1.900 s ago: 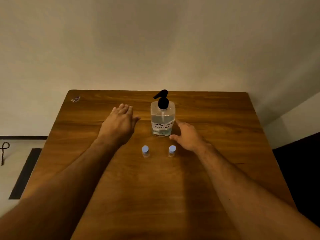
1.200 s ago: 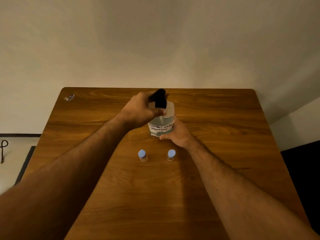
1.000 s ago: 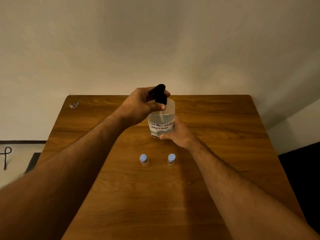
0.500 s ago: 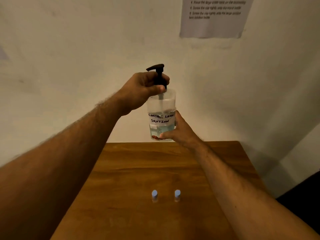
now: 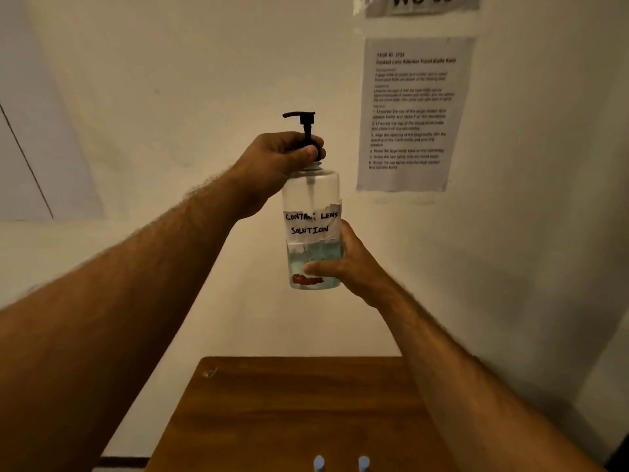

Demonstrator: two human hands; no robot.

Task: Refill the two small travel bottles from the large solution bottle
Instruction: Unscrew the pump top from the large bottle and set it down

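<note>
High above the table [image 5: 296,413] now, left hand [image 5: 272,165] grips the pump [image 5: 304,131], seemingly loosened, right hand [image 5: 354,264] clasps the solution bottle [image 5: 311,199].

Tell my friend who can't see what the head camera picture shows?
A person holds up a large clear bottle labelled "contact lens solution": the left hand grips its black pump top, the right hand its base. Two small blue-capped bottles stand on the wooden table below.

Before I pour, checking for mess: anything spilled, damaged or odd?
No spill visible. The bottle has a red smear near its base and a torn-looking label; pump still on.
</note>
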